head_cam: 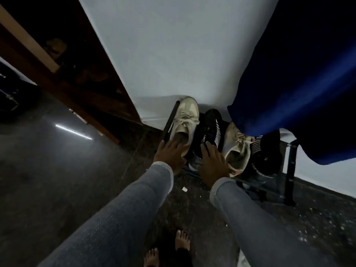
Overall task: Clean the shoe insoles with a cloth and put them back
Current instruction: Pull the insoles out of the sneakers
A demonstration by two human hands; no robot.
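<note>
grey ribbed sleeves [123,205] on both arms, bare feet [182,238].

Four shoes sit in a row on a low rack [289,170] against the wall [163,45]. The left hand [169,153] rests on the leftmost shoe [185,122]; the right hand [213,162] lies between the second shoe [210,130] (its neighbour) and the third shoe [237,149]. A hanging cloth [298,83] overlaps the rack's right part.

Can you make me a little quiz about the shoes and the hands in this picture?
1. True or false: the left hand rests at the opening of a beige shoe.
2. The right hand lies on: A) a black shoe, B) the blue cloth, C) the floor.
3. How many beige shoes sit on the rack?

Key: 1 true. 2 A. 3 two; the second beige shoe stands further right.
</note>
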